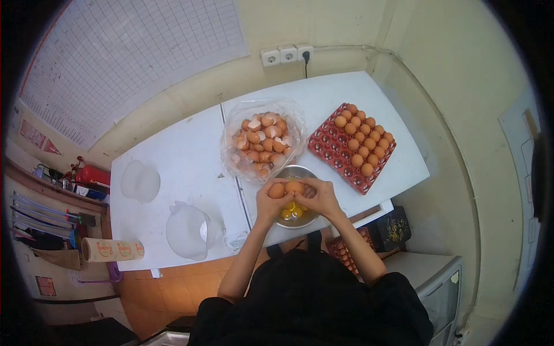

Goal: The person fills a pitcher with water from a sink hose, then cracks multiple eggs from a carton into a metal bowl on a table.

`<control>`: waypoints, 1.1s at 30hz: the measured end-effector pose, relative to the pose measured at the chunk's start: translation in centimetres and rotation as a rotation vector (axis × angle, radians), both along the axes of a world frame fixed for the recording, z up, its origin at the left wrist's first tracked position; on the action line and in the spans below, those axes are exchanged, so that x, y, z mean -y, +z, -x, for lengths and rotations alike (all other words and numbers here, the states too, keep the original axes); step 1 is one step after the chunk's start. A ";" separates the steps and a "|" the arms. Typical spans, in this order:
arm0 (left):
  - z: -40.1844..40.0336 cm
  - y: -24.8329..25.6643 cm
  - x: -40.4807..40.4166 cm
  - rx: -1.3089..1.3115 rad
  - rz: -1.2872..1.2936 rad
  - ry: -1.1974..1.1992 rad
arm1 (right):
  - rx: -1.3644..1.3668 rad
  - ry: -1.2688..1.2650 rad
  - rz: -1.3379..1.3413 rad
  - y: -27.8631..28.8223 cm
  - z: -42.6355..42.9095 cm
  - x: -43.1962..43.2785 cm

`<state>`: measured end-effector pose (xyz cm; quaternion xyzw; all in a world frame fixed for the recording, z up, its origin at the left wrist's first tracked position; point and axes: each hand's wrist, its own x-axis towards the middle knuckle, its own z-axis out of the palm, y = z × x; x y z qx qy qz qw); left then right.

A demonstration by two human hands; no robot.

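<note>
Both hands are over a metal bowl (310, 172) that holds raw egg, with several yellow yolks (292, 213) in it. My left hand (269, 206) has a brown egg (276, 190) tucked in its fingers. A second brown egg (294, 187) is gripped between the fingertips of both hands. Yellow yolk shows just under it, and whether its shell is split is hard to see. My right hand (323, 198) closes on that egg from the other side. Behind the bowl, a clear plastic bag (229, 142) is full of broken eggshells (264, 140).
A red egg tray (325, 142) with brown eggs and vacant cups lies right of the bag. Left on the white table (181, 160) are two translucent plastic containers (188, 231) (140, 181) and a cardboard tube (113, 250). More eggs (345, 255) sit below the table. Wall sockets (287, 54) are behind.
</note>
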<state>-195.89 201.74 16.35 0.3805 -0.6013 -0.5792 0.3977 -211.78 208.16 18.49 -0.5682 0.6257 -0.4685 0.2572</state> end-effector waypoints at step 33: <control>2.4 5.6 9.1 0.004 0.530 0.381 | 0.461 -0.140 0.323 4.5 0.7 9.2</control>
